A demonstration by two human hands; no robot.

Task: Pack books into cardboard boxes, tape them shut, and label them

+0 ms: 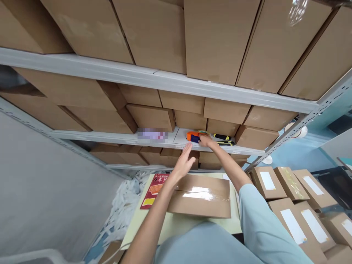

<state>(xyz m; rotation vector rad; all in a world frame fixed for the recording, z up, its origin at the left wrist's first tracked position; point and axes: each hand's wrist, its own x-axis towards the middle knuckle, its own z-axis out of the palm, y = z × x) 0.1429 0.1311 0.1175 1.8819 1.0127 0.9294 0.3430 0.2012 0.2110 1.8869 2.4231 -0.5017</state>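
Note:
My right hand [205, 140] reaches up to the white metal shelf [181, 137] and touches an orange and blue tape dispenser [194, 136] lying there; its fingers curl onto the dispenser. My left hand [183, 164] hangs open with fingers stretched out, just above a taped cardboard box [202, 196] that lies on a pale green table [181, 223]. Two black and yellow tools [224, 140] lie on the shelf right of the dispenser.
Brown cartons fill the shelves above and behind. Several sealed boxes with white labels [299, 205] are stacked at the right. A red booklet [154, 189] lies at the table's left end, and white paper scraps [123, 209] are heaped on the floor at the left.

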